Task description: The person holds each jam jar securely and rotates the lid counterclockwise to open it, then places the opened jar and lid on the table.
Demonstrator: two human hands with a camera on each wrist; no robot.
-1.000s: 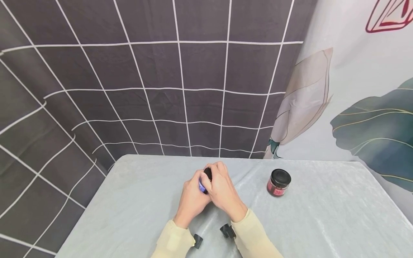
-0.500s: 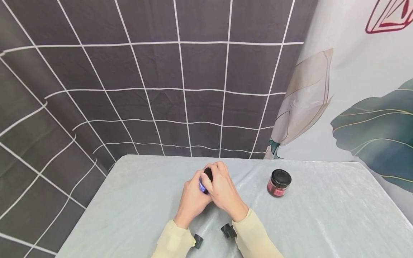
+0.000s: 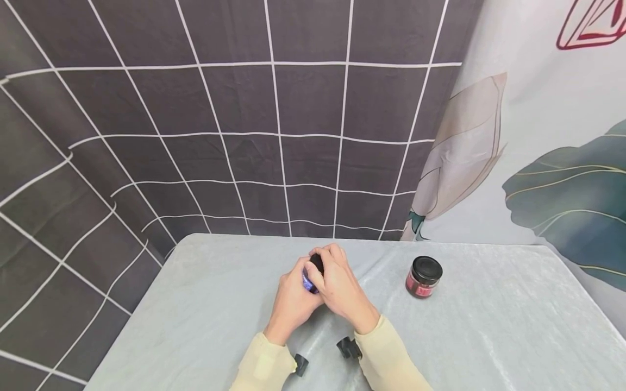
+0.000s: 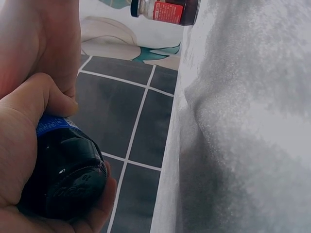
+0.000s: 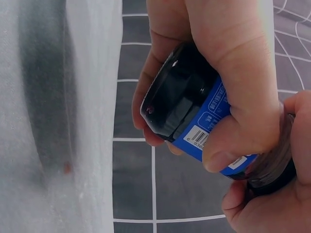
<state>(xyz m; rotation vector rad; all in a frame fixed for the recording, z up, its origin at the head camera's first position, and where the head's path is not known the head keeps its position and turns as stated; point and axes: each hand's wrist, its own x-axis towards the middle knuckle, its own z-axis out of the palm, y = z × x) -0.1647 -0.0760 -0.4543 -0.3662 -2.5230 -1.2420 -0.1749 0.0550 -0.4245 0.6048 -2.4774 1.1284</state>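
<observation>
A dark glass jar with a blue label (image 5: 206,128) is held tilted above the table by both hands. My left hand (image 3: 292,297) curls round the jar's body, its thumb lying across the label in the right wrist view. At the other end, my right hand (image 3: 340,285) grips the black lid (image 3: 317,263), which its fingers partly cover. The jar's base (image 4: 80,189) shows in the left wrist view, apart from the tabletop. To the right stands a second jar (image 3: 423,277), upright, with a black lid and a red label; neither hand touches it.
A pale grey cloth covers the table (image 3: 205,304). Behind it hangs a dark curtain with white grid lines (image 3: 244,108), and at the right a white leaf-patterned curtain (image 3: 528,125). Black camera mounts (image 3: 349,347) stick out from the cuffs.
Both hands keep their hold on the blue-labelled jar in nearly the same place. The right wrist has shifted very slightly to the right. The second jar stays where it was.
</observation>
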